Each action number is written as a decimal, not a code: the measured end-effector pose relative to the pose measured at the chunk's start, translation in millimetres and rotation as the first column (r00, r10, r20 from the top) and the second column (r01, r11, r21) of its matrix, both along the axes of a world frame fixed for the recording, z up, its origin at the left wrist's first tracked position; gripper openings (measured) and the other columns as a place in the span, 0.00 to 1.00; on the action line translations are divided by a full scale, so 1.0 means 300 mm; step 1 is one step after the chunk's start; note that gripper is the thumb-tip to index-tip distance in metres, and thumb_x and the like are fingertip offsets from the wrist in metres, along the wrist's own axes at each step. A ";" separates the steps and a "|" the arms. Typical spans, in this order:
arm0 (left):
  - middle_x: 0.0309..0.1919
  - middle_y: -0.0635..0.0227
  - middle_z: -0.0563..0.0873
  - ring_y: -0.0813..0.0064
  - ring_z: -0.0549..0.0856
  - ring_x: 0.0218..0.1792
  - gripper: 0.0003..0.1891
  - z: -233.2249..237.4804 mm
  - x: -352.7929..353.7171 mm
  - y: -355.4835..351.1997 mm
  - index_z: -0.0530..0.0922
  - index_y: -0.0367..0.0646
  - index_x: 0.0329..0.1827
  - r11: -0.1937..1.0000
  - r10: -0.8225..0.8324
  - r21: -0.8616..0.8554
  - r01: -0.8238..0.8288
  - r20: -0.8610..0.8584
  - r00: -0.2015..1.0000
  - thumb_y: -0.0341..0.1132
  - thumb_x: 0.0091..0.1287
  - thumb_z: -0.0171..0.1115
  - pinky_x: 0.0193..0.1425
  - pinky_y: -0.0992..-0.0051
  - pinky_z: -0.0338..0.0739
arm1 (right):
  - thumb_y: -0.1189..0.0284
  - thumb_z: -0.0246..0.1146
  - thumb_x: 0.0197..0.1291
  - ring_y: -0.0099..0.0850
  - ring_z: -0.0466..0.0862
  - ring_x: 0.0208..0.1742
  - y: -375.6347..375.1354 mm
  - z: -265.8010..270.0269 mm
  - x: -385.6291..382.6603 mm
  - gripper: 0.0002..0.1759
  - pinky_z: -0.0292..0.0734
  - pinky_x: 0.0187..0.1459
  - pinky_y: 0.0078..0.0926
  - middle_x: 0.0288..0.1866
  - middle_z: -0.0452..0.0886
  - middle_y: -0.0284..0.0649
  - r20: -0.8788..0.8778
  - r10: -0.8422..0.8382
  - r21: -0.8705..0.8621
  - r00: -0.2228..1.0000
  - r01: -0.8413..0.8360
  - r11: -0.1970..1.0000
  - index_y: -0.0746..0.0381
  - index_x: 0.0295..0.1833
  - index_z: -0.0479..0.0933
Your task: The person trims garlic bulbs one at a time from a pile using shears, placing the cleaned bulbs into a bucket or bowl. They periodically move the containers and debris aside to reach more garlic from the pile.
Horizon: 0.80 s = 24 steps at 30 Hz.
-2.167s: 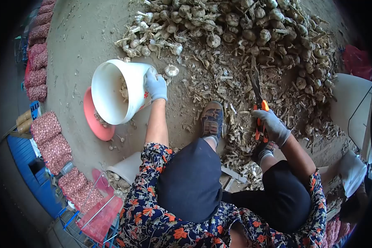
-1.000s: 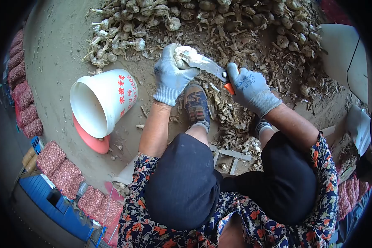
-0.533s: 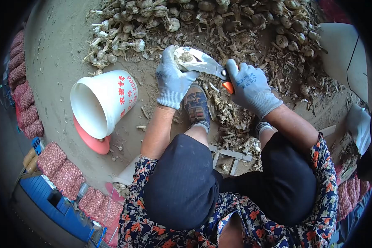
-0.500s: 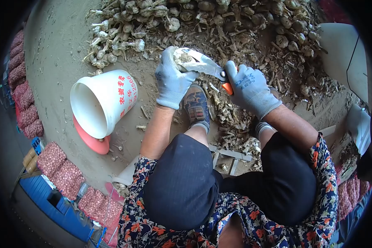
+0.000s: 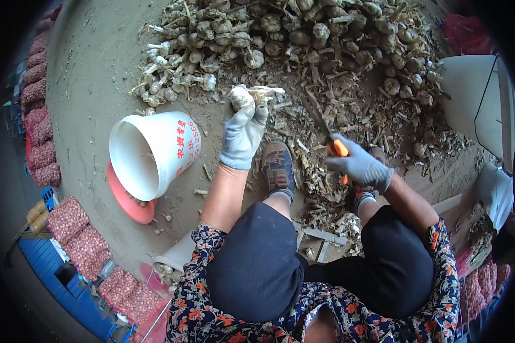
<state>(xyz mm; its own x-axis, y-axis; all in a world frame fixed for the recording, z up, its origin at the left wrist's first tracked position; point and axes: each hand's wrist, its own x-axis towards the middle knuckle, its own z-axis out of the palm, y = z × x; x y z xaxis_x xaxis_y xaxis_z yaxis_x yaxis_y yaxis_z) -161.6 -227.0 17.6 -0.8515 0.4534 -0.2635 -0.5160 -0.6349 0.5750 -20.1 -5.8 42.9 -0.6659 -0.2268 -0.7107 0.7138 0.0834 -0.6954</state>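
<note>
My left hand [image 5: 243, 131], in a grey glove, is closed on a garlic bulb [image 5: 241, 98] whose dry stalk points right. In my right hand [image 5: 363, 166], also gloved, are the orange handles of a pair of shears [image 5: 340, 148]; their dark blades reach up and left over the scattered stalks, apart from the bulb. Beyond both hands lies a big heap of garlic bulbs [image 5: 303, 37] with stalks on. Cut stalks and dry skins [image 5: 315, 188] cover the ground between my shoes.
A white bucket [image 5: 174, 146] lies tilted on a red basin [image 5: 133, 203] at the left. Another white container [image 5: 469, 103] stands at the right. Filled net sacks [image 5: 86, 243] line the left edge. A tipped pail [image 5: 180, 251] is beside my left knee.
The shears have left the garlic, and my right hand has moved down with them. My left hand has turned, showing the bulb and stalk. The whole view has shifted slightly.
</note>
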 end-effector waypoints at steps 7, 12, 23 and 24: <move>0.35 0.76 0.77 0.81 0.82 0.35 0.13 0.065 0.067 0.099 0.71 0.50 0.43 0.960 -0.124 -0.267 0.089 -0.119 0.985 0.28 0.58 0.63 0.34 0.81 0.81 | 0.66 0.61 0.62 0.21 0.71 0.37 -0.111 0.027 -0.091 0.19 0.72 0.40 0.22 0.35 0.73 0.35 -0.116 -0.112 -0.113 0.987 0.098 0.989 0.63 0.52 0.67; 0.27 0.76 0.73 0.83 0.74 0.22 0.07 0.105 0.058 0.048 0.68 0.48 0.32 0.882 -0.047 -0.470 -0.034 -0.159 0.986 0.26 0.58 0.57 0.27 0.82 0.72 | 0.68 0.57 0.64 0.21 0.71 0.17 -0.110 0.007 -0.070 0.08 0.68 0.17 0.23 0.22 0.71 0.31 0.067 -0.207 -0.247 0.976 0.217 0.944 0.60 0.37 0.68; 0.55 0.52 0.75 0.53 0.79 0.47 0.29 0.303 -0.244 -0.437 0.66 0.45 0.64 -0.491 -0.612 -0.386 -0.781 -0.485 0.624 0.27 0.56 0.59 0.54 0.61 0.74 | 0.70 0.59 0.60 0.22 0.71 0.18 0.022 -0.036 -0.069 0.08 0.69 0.19 0.25 0.21 0.70 0.31 0.320 -0.226 -0.204 0.920 0.300 0.932 0.60 0.33 0.69; 0.51 0.51 0.78 0.53 0.81 0.45 0.26 0.249 -0.295 -0.313 0.67 0.44 0.63 -0.245 -0.597 -0.621 -0.745 -0.509 0.620 0.27 0.58 0.57 0.51 0.61 0.75 | 0.70 0.59 0.60 0.22 0.71 0.18 0.017 -0.050 -0.073 0.08 0.69 0.19 0.25 0.21 0.70 0.31 0.325 -0.220 -0.202 0.920 0.295 0.934 0.60 0.33 0.69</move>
<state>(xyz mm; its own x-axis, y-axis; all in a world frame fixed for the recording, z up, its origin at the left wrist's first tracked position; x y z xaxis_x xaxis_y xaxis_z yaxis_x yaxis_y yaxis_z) -250.1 -320.8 92.2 -0.9307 0.1961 0.3089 0.2943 0.9028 0.3136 -42.0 -0.8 27.8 -0.4955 -0.2654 -0.8270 0.8611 -0.2752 -0.4276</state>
